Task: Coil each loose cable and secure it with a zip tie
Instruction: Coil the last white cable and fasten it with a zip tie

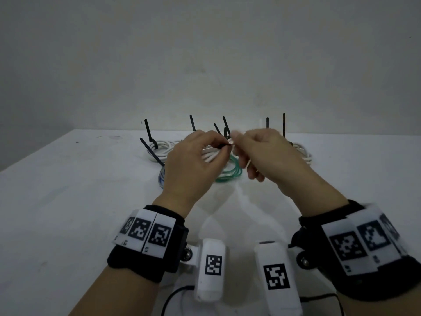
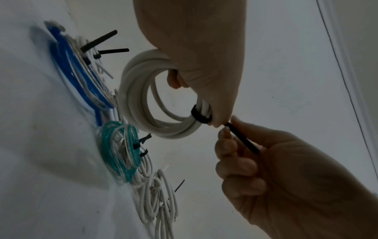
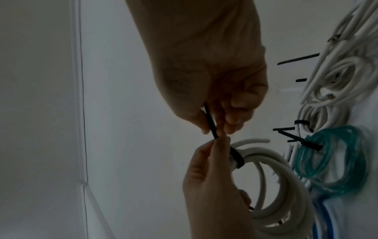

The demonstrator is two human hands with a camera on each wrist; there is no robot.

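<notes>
Head view, white table (image 1: 68, 201), tied coils (image 1: 159, 147), pale wall (image 1: 205, 53)

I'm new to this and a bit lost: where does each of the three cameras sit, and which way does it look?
Head: worn on the head, looks forward and down at the table; both hands and wristbands show.
Left wrist: looks along the left hand gripping the white coil.
Right wrist: looks along the right hand pinching the zip tie.
Shared: both wrist views show the tie, the coil and the green coil.
</notes>
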